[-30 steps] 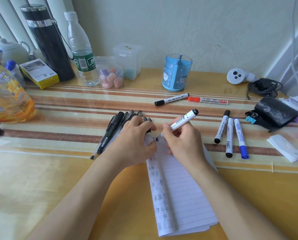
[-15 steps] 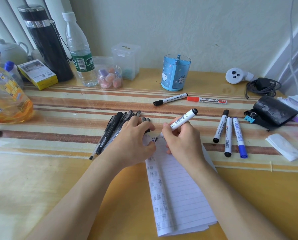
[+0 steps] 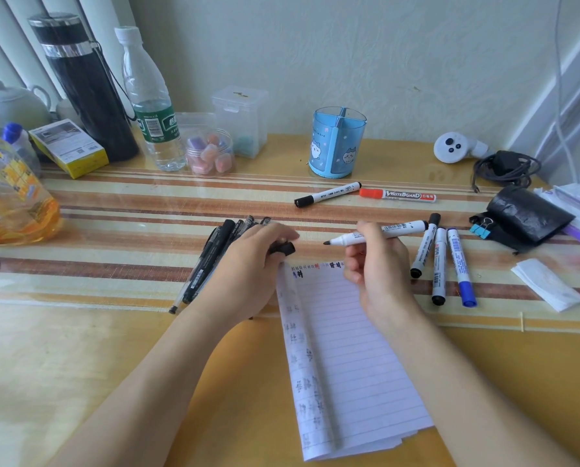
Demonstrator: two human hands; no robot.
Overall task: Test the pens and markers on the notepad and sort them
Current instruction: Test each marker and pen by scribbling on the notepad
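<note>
left hand (image 3: 248,274): fingers curled, pinching a small black cap (image 3: 283,248) at the fingertips, just beyond the top left corner of the notepad; the hand lies over the near end of the black pens.
right hand (image 3: 376,274): fingers curled round the white marker (image 3: 400,228), held nearly level over the far edge of the notepad.
white marker: uncapped, its bare dark tip points left towards the cap and is apart from it; its back end reaches over the side markers.
notepad (image 3: 349,348): lined sheets lying on the counter (image 3: 79,348) between the two forearms, with small ink marks along the top edge and down the left margin.
black pens (image 3: 214,257): a bundle lying together on the counter just left of the notepad, partly hidden by the left hand.
side markers (image 3: 438,264): three lying side by side just right of the right hand, two with black caps and one blue, caps towards the person.
far markers (image 3: 327,194): one black-capped and one red-capped, lying nearly end to end, near the pen holder.
pen holder (image 3: 337,143): blue, divided inside, upright at the back of the counter.
</note>
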